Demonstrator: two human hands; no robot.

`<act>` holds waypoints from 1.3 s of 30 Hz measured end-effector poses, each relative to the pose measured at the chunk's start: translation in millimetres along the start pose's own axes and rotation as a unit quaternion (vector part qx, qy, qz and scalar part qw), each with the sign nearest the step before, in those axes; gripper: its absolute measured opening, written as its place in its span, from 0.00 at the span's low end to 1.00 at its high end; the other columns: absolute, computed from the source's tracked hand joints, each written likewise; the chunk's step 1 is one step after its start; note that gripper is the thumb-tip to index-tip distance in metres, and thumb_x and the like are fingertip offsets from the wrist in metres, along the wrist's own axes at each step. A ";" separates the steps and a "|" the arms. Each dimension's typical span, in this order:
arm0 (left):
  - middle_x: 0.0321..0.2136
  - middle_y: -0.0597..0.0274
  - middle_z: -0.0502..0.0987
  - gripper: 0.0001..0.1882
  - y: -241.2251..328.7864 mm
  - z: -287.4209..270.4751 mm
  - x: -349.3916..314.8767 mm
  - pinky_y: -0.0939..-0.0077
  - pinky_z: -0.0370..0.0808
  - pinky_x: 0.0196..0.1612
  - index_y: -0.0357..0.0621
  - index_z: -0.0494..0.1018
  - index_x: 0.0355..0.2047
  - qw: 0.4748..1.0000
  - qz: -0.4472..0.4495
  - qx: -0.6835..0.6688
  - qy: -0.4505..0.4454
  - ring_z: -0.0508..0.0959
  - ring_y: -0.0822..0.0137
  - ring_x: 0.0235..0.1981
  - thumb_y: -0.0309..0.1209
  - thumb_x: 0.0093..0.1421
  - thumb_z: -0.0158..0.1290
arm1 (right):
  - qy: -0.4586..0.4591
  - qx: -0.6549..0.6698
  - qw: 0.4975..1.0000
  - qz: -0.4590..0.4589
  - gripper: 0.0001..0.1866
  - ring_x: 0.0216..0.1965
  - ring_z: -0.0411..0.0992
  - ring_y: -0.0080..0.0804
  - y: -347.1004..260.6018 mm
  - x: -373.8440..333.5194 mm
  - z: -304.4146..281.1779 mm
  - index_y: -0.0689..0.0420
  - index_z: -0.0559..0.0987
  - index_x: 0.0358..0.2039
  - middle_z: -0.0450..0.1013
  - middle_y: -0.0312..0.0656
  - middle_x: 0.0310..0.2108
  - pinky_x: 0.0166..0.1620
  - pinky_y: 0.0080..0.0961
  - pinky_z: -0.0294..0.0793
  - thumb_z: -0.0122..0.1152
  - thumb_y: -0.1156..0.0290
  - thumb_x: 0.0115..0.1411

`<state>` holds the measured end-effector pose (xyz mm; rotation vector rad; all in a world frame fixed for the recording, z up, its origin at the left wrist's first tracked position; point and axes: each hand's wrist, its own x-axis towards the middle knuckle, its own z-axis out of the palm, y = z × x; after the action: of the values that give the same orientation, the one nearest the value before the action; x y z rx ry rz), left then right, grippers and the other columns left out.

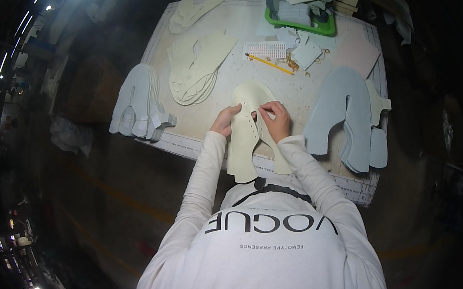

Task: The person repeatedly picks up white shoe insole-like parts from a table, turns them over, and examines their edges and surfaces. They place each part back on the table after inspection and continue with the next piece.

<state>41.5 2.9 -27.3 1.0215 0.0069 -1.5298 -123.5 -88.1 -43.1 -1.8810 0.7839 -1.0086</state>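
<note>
A cream, horseshoe-shaped shoe upper piece is held up at the table's near edge, its two legs pointing toward me. Small punched holes run beside its central slot. My left hand grips its left edge, thumb on top and the other fingers mostly hidden beneath. At the top of the slot, the bent fingers of my right hand pinch the piece's edge. A bit of skin shows through the opening there. Whether anything small is also between those fingertips cannot be made out.
Cream pieces lie stacked at far left. Stacks of grey-blue horseshoe pieces stand on the left and right. Farther back are a yellow pencil, a printed sheet, brownish scraps and a green basket of pieces.
</note>
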 end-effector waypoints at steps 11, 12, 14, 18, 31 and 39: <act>0.40 0.49 0.75 0.20 -3.3 20.5 -20.6 0.66 0.77 0.42 0.33 0.63 0.50 0.999 0.049 0.009 0.002 0.78 0.59 0.37 0.36 0.64 0.44 | -0.015 0.086 0.994 0.068 0.07 0.30 0.75 0.27 -23.9 4.8 -9.1 0.61 0.77 0.30 0.72 0.39 0.32 0.31 0.20 0.77 0.64 0.77 0.49; 0.40 0.50 0.75 0.20 -2.2 23.5 -24.4 0.66 0.77 0.41 0.33 0.63 0.50 0.999 0.053 0.010 0.002 0.78 0.59 0.37 0.36 0.64 0.44 | -0.015 0.075 0.996 0.055 0.06 0.30 0.74 0.29 -25.6 5.1 -10.8 0.61 0.77 0.29 0.72 0.39 0.31 0.31 0.21 0.77 0.64 0.77 0.49; 0.39 0.52 0.75 0.19 1.5 28.9 -32.3 0.68 0.77 0.40 0.34 0.64 0.49 0.996 0.065 0.065 0.001 0.78 0.61 0.37 0.36 0.63 0.45 | -0.015 0.058 0.998 0.028 0.05 0.30 0.74 0.32 -30.0 6.4 -14.9 0.61 0.76 0.27 0.71 0.40 0.30 0.30 0.22 0.77 0.64 0.77 0.49; 0.37 0.56 0.76 0.19 -3.2 38.0 -45.0 0.73 0.76 0.37 0.35 0.66 0.48 0.977 0.134 0.156 0.050 0.78 0.65 0.35 0.37 0.62 0.48 | -0.050 0.048 0.997 0.016 0.04 0.32 0.72 0.30 -44.2 10.8 -27.4 0.61 0.75 0.28 0.70 0.40 0.31 0.32 0.22 0.76 0.61 0.77 0.51; 0.36 0.61 0.76 0.15 -14.2 55.1 -65.6 0.79 0.74 0.34 0.35 0.69 0.46 0.949 0.211 0.231 0.033 0.77 0.72 0.32 0.27 0.59 0.51 | -0.099 -0.013 0.993 -0.067 0.04 0.41 0.64 0.39 -78.1 23.6 -30.2 0.57 0.75 0.27 0.67 0.40 0.32 0.46 0.31 0.66 0.60 0.73 0.50; 0.35 0.61 0.77 0.14 -14.1 59.1 -68.9 0.80 0.74 0.34 0.36 0.70 0.45 0.957 0.198 0.211 0.022 0.77 0.74 0.32 0.29 0.60 0.51 | -0.084 -0.021 0.989 -0.117 0.08 0.41 0.66 0.36 -82.3 22.4 -42.1 0.53 0.80 0.30 0.69 0.37 0.34 0.45 0.29 0.68 0.64 0.73 0.46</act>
<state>-12.7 29.8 41.8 1.3016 -0.4858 -1.1603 -138.5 -85.0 50.8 -2.1004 0.4974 -0.9652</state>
